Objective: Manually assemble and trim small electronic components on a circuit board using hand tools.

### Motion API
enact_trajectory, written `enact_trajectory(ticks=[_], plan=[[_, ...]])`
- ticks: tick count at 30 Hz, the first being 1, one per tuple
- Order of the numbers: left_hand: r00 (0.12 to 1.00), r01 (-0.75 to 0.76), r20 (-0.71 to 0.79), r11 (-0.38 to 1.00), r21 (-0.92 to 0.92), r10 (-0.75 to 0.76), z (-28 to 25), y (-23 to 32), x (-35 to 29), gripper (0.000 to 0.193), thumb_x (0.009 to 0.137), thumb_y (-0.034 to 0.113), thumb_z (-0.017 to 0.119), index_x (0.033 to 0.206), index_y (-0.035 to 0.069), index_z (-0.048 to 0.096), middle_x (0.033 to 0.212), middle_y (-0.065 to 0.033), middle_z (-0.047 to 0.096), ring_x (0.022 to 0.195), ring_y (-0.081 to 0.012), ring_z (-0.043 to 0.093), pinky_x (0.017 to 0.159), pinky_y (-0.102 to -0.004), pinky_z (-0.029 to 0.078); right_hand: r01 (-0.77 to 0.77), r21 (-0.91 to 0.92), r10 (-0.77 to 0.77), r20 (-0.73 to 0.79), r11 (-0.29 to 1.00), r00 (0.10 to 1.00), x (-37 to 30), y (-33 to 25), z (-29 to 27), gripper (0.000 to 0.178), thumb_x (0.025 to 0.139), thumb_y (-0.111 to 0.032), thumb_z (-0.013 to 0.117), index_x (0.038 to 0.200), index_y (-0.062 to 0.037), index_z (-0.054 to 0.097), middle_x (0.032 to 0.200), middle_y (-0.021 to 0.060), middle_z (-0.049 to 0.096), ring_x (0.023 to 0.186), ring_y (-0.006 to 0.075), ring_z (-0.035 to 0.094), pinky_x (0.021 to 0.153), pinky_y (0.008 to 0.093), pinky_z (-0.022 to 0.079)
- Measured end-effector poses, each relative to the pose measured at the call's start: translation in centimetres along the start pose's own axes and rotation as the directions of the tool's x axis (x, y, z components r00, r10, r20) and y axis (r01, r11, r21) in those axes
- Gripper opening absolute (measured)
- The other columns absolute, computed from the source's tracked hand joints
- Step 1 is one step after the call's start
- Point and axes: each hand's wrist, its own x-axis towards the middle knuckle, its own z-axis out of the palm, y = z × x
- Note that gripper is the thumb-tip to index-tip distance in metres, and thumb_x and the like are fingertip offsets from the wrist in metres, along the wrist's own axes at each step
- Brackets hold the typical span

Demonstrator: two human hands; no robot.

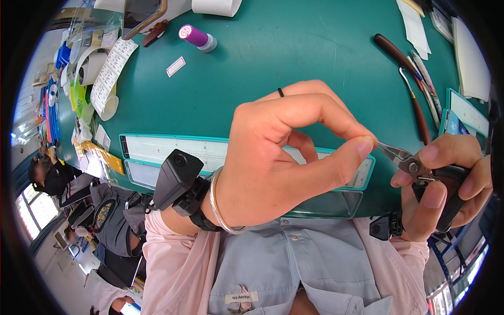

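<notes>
My right hand (464, 152) grips small pliers (413, 167) with black handles, its fingers wrapped round them. The slim metal jaws point left and reach the fingertips of my left hand (262, 173). There my left thumb and forefinger press together in a pinch. Whatever lies between them is hidden or too small to make out. Below my left hand a long teal-edged case (173, 143) with pale measuring strips lies open on the green table (273, 58).
At the far left are a purple-capped stick (195, 35), a small red-bordered label (176, 66), a phone (142, 16) and a curling printed paper strip (113, 73). To the right lie a wooden-handled hook tool (417, 113) and several pens (428, 86). Another person (47, 170) sits beyond the left edge.
</notes>
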Motion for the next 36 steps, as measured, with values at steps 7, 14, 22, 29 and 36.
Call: enact_trajectory(ticks=[7, 14, 22, 29, 36], plan=[[1.000, -0.012, -0.019, 1.000, 0.005, 0.012, -0.1, -0.2, -0.2, 0.006, 0.089, -0.007, 0.069, 0.094, -0.006, 0.071, 0.096, -0.0155, 0.067, 0.082, -0.0152, 0.066, 0.066, -0.0235, 0.055, 0.026, 0.004, -0.026, 0.003, 1.000, 1.000, 0.1, 0.4, 0.5, 0.044, 0.094, -0.016, 0.070, 0.102, -0.0127, 0.026, 0.103, 0.0188, 0.061, 0.060, 0.0170, 0.066, 0.059, 0.0265, 0.060], [0.996, -0.089, 0.002, 0.995, 0.041, 0.089, 0.1, -0.6, 0.0, 0.010, 0.087, -0.008, 0.071, 0.096, -0.006, 0.073, 0.097, -0.0145, 0.067, 0.083, -0.0139, 0.064, 0.068, -0.0237, 0.053, 0.045, -0.072, -0.046, -0.002, 0.996, 0.999, 0.2, -0.1, 0.3, 0.039, 0.095, -0.010, 0.066, 0.102, -0.0121, 0.027, 0.102, 0.0192, 0.061, 0.058, 0.0171, 0.064, 0.059, 0.0273, 0.060], [0.995, -0.099, -0.006, 0.988, 0.118, 0.100, 0.0, -0.6, -0.1, 0.014, 0.086, -0.009, 0.072, 0.100, -0.005, 0.074, 0.099, -0.0135, 0.067, 0.083, -0.0127, 0.063, 0.067, -0.0228, 0.052, 0.024, -0.207, -0.039, -0.068, 0.978, 0.997, -0.9, -0.7, 1.7, 0.041, 0.096, -0.013, 0.067, 0.104, -0.0133, 0.027, 0.103, 0.0189, 0.061, 0.061, 0.0187, 0.063, 0.059, 0.0298, 0.060], [0.987, -0.163, 0.013, 0.969, 0.185, 0.163, 0.1, 0.0, 0.1, 0.021, 0.081, -0.011, 0.071, 0.100, -0.003, 0.075, 0.099, -0.0125, 0.069, 0.083, -0.0136, 0.061, 0.059, -0.0203, 0.050, 0.028, -0.194, -0.040, -0.059, 0.981, 0.997, -0.6, -0.6, 0.9, 0.045, 0.095, -0.017, 0.070, 0.104, -0.0126, 0.026, 0.099, 0.0177, 0.061, 0.062, 0.0195, 0.062, 0.056, 0.0296, 0.058], [0.915, -0.403, 0.128, 0.861, 0.311, 0.383, -0.4, -0.4, 0.6, 0.023, 0.075, -0.009, 0.073, 0.097, -0.002, 0.076, 0.094, -0.0102, 0.072, 0.080, -0.0158, 0.058, 0.056, -0.0234, 0.047, -0.055, 0.088, 0.056, -0.004, 0.995, 0.998, 1.5, -0.2, 0.4, 0.035, 0.091, -0.009, 0.064, 0.101, -0.0081, 0.031, 0.096, 0.0192, 0.061, 0.053, 0.0121, 0.057, 0.047, 0.0198, 0.052]])
